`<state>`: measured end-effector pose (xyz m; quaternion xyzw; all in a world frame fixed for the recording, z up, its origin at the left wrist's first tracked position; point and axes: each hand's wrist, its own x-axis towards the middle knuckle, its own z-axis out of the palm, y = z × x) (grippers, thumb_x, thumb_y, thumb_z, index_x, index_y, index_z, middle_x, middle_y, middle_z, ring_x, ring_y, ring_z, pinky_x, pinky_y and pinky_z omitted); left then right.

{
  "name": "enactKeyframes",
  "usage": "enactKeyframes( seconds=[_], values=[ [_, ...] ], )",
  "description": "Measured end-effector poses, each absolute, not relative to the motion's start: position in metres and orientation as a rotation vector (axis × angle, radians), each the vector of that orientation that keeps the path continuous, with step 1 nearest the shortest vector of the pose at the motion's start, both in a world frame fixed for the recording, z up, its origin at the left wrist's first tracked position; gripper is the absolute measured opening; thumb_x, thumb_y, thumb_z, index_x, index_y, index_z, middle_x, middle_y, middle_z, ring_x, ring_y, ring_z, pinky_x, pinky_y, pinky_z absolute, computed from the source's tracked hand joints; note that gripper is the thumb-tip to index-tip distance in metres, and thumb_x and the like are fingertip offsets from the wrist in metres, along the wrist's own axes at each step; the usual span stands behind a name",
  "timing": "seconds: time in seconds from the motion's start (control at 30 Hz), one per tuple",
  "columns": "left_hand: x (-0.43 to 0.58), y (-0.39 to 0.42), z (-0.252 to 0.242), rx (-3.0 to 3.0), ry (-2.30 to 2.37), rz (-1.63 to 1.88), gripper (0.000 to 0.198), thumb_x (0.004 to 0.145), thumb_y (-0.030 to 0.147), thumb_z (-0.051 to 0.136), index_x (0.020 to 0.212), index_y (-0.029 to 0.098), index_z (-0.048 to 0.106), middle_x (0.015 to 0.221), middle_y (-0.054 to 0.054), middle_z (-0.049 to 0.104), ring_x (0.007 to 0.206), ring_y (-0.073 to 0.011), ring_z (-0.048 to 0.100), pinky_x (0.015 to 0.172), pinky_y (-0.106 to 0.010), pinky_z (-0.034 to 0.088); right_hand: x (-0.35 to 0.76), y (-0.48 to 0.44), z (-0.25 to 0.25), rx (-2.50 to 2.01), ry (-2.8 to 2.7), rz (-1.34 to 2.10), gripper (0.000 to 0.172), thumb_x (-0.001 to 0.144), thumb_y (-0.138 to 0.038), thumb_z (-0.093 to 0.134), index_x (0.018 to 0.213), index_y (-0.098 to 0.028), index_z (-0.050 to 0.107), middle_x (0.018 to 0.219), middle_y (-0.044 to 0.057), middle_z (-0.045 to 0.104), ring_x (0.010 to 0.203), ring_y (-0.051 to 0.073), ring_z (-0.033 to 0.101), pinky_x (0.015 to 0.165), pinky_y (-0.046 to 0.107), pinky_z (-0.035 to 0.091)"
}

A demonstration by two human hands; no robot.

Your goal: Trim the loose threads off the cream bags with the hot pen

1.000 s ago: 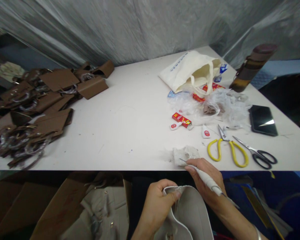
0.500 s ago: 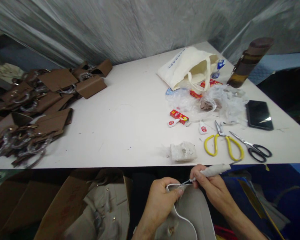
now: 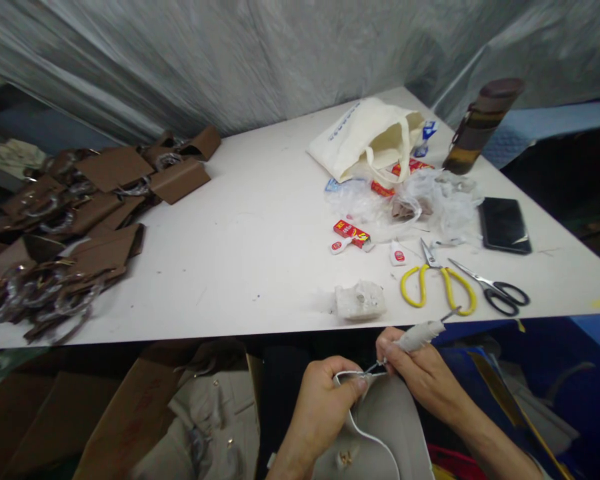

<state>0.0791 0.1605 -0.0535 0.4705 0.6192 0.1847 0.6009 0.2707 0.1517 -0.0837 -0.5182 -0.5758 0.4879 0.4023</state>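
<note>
Below the table's front edge, my left hand (image 3: pixel 323 403) is closed on the top edge of a pale grey bag piece (image 3: pixel 395 427) with a white rim. My right hand (image 3: pixel 417 370) is pinched round a thin tool with a white wrapped handle (image 3: pixel 420 335); its metal tip touches the rim right next to my left thumb. On the white table (image 3: pixel 260 253) just above my hands lies a crumpled white lump (image 3: pixel 359 301).
Yellow-handled scissors (image 3: pixel 437 287), black scissors (image 3: pixel 495 290), a phone (image 3: pixel 503 215), small glue tubes and a red box (image 3: pixel 351 232), a cloth tote (image 3: pixel 367 137), crumpled plastic and a brown bottle (image 3: pixel 477 123) lie right. Brown leather pieces (image 3: pixel 80 213) pile up left. Cardboard boxes (image 3: pixel 130 413) stand below.
My right hand has drawn the tool back from the white lump on the table to the bag's rim at my left thumb. The view has shifted slightly right.
</note>
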Motion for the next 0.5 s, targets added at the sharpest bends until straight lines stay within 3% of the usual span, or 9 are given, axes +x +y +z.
enactKeyframes(
  seconds=[0.5],
  values=[
    [0.084, 0.157, -0.055, 1.082, 1.405, 0.445, 0.008, 0.066, 0.022, 0.072, 0.065, 0.014, 0.074, 0.060, -0.001, 0.063, 0.061, -0.0152, 0.051, 0.059, -0.027, 0.038, 0.266, 0.172, -0.070, -1.231, -1.659, 1.290, 0.035, 0.107, -0.038, 0.048, 0.080, -0.020, 0.058, 0.069, -0.002, 0.055, 0.066, 0.014, 0.054, 0.066, 0.026, 0.042]
  ],
)
